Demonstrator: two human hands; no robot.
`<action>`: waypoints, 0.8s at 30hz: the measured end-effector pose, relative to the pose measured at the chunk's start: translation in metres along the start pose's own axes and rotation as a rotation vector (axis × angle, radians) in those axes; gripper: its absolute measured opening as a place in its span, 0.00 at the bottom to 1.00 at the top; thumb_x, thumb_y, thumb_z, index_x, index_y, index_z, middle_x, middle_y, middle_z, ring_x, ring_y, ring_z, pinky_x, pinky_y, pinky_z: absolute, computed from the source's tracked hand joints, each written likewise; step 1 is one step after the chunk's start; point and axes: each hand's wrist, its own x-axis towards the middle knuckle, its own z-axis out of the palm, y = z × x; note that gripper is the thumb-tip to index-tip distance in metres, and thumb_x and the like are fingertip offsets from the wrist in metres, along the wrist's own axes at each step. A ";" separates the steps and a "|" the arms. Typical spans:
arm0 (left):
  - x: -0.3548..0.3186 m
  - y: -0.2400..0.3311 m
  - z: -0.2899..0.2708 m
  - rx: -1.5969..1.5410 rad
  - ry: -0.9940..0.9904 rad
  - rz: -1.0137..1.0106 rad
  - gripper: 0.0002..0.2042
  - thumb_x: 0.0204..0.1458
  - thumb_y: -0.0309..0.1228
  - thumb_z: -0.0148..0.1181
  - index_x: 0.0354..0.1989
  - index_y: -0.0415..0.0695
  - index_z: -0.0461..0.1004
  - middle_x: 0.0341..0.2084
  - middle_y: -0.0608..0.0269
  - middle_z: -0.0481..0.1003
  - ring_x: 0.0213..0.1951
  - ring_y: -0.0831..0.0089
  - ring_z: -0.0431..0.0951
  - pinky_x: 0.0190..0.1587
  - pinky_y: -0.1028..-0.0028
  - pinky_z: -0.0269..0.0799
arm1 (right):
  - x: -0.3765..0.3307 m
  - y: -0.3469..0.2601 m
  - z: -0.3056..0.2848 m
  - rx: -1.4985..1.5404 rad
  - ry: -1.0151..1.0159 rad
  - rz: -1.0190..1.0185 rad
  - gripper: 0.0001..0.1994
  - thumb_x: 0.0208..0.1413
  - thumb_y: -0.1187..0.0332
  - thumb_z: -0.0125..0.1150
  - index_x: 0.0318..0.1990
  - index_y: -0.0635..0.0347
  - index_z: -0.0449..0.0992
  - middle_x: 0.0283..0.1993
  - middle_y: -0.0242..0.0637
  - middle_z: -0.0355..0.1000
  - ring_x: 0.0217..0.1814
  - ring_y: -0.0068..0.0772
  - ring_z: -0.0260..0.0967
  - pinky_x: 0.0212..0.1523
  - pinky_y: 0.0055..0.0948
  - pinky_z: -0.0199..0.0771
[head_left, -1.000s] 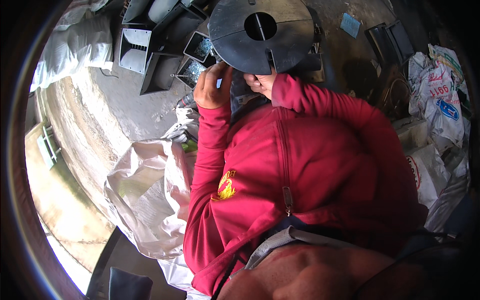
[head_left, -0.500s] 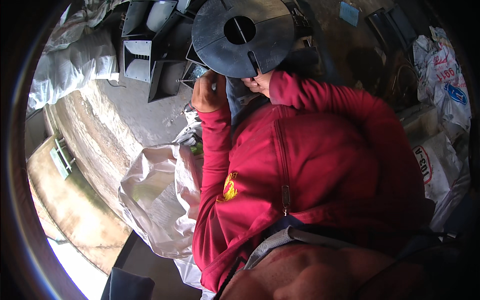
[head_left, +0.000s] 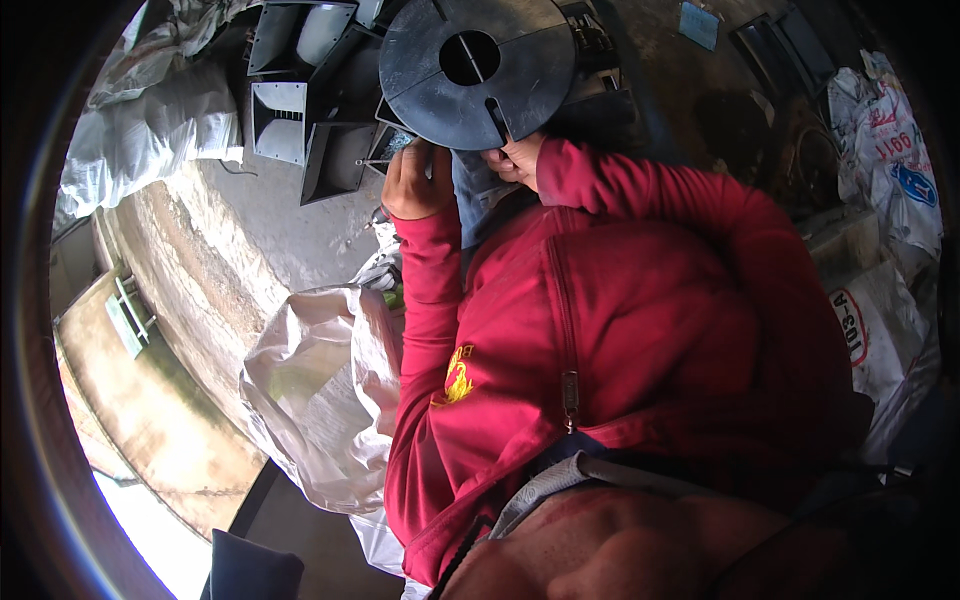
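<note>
A round black plate (head_left: pixel 420 85) with a central hole and narrow slots lies at the top middle, in front of my body. At its near edge, beside a slot, my right hand (head_left: pixel 520 163) grips the rim; its fingertips are partly under the plate. My left hand (head_left: pixel 418 182) is just below the plate's near-left edge with its fingers curled together. Whatever those fingers hold, if anything, is hidden. A small metal rod end (head_left: pixel 372 162) shows just left of that hand, next to a black bin.
Several grey and black hopper-like housings (head_left: pixel 278 122) lie on the floor at the upper left. A white woven sack (head_left: pixel 320 400) stands open by my left arm. More printed sacks (head_left: pixel 890 150) are at the right. A blue piece (head_left: pixel 698 26) lies at the far right.
The black plate has shifted slightly to the left and away from me. My left hand has moved up a little, its fingers nearer the plate's edge. My right hand keeps its grip.
</note>
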 end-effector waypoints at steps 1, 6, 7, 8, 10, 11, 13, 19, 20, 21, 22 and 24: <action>0.001 0.000 -0.002 0.017 -0.016 0.018 0.07 0.46 0.24 0.67 0.34 0.43 0.78 0.26 0.61 0.78 0.27 0.63 0.79 0.30 0.70 0.73 | 0.000 0.001 0.000 -0.004 -0.023 0.005 0.12 0.62 0.57 0.54 0.28 0.49 0.65 0.20 0.21 0.59 0.17 0.11 0.50 0.15 0.15 0.44; 0.004 -0.004 -0.007 -0.110 -0.053 0.025 0.08 0.45 0.24 0.68 0.35 0.43 0.79 0.30 0.60 0.80 0.30 0.63 0.81 0.32 0.70 0.74 | 0.008 0.007 -0.015 0.025 -0.110 0.053 0.11 0.61 0.55 0.56 0.31 0.48 0.65 0.21 0.21 0.59 0.18 0.11 0.51 0.15 0.14 0.44; 0.007 -0.004 -0.010 -0.136 -0.084 0.020 0.08 0.45 0.25 0.69 0.35 0.43 0.79 0.31 0.60 0.80 0.31 0.63 0.81 0.32 0.70 0.75 | 0.010 0.008 -0.016 0.030 -0.070 0.038 0.12 0.61 0.55 0.56 0.31 0.48 0.65 0.21 0.21 0.59 0.18 0.11 0.51 0.14 0.14 0.44; 0.010 -0.003 -0.013 -0.144 -0.113 0.041 0.09 0.45 0.24 0.69 0.35 0.43 0.79 0.31 0.60 0.80 0.31 0.63 0.81 0.33 0.70 0.75 | 0.002 -0.001 -0.005 0.032 -0.032 0.030 0.13 0.62 0.55 0.55 0.30 0.49 0.65 0.21 0.22 0.59 0.17 0.12 0.51 0.13 0.15 0.44; 0.016 -0.003 -0.020 -0.161 -0.172 0.083 0.09 0.44 0.24 0.69 0.35 0.43 0.80 0.31 0.59 0.80 0.32 0.62 0.81 0.33 0.71 0.75 | 0.001 -0.002 -0.002 0.037 -0.020 0.035 0.11 0.64 0.57 0.52 0.32 0.49 0.64 0.22 0.23 0.59 0.17 0.13 0.50 0.13 0.14 0.44; 0.016 -0.002 -0.020 -0.153 -0.141 0.070 0.09 0.45 0.24 0.69 0.35 0.43 0.79 0.30 0.59 0.80 0.30 0.64 0.81 0.32 0.72 0.75 | 0.003 0.002 -0.005 0.048 -0.028 0.026 0.10 0.64 0.58 0.51 0.33 0.49 0.64 0.22 0.23 0.59 0.18 0.13 0.50 0.13 0.14 0.44; 0.017 0.003 -0.017 -0.136 -0.081 0.043 0.08 0.45 0.24 0.70 0.35 0.42 0.79 0.28 0.58 0.80 0.28 0.68 0.81 0.30 0.74 0.74 | 0.005 0.006 -0.009 0.070 -0.042 0.009 0.09 0.65 0.59 0.50 0.35 0.49 0.64 0.23 0.24 0.59 0.18 0.13 0.50 0.13 0.14 0.45; 0.009 0.005 -0.019 -0.901 -0.059 -0.759 0.08 0.52 0.27 0.67 0.35 0.35 0.77 0.25 0.64 0.78 0.24 0.79 0.77 0.28 0.80 0.74 | 0.006 0.010 -0.017 0.060 -0.090 0.011 0.13 0.65 0.52 0.49 0.39 0.50 0.64 0.25 0.24 0.59 0.20 0.12 0.49 0.15 0.12 0.45; 0.009 0.004 -0.020 -0.932 -0.080 -0.780 0.08 0.52 0.27 0.67 0.35 0.35 0.77 0.25 0.64 0.78 0.24 0.79 0.77 0.28 0.79 0.74 | 0.006 0.009 -0.015 0.061 -0.110 0.008 0.14 0.65 0.50 0.49 0.40 0.50 0.64 0.25 0.24 0.59 0.20 0.12 0.49 0.15 0.12 0.45; 0.009 0.003 -0.019 -0.964 -0.101 -0.801 0.08 0.52 0.27 0.67 0.35 0.35 0.77 0.25 0.64 0.78 0.24 0.79 0.77 0.28 0.79 0.74 | 0.006 0.008 -0.015 0.044 -0.102 0.007 0.15 0.65 0.48 0.49 0.41 0.50 0.64 0.26 0.24 0.59 0.20 0.12 0.49 0.15 0.12 0.45; 0.009 0.002 -0.018 -0.996 -0.122 -0.821 0.08 0.52 0.27 0.67 0.35 0.35 0.77 0.25 0.64 0.78 0.24 0.79 0.77 0.29 0.79 0.75 | 0.005 0.005 -0.014 0.028 -0.093 0.005 0.17 0.64 0.46 0.48 0.42 0.50 0.65 0.26 0.24 0.59 0.20 0.12 0.49 0.15 0.12 0.45; 0.008 0.001 -0.016 -0.987 -0.161 -0.837 0.08 0.53 0.27 0.67 0.36 0.35 0.77 0.25 0.64 0.78 0.25 0.79 0.77 0.29 0.80 0.74 | 0.000 0.002 -0.006 0.047 -0.048 0.003 0.16 0.63 0.49 0.51 0.41 0.51 0.67 0.24 0.23 0.59 0.19 0.11 0.49 0.15 0.12 0.45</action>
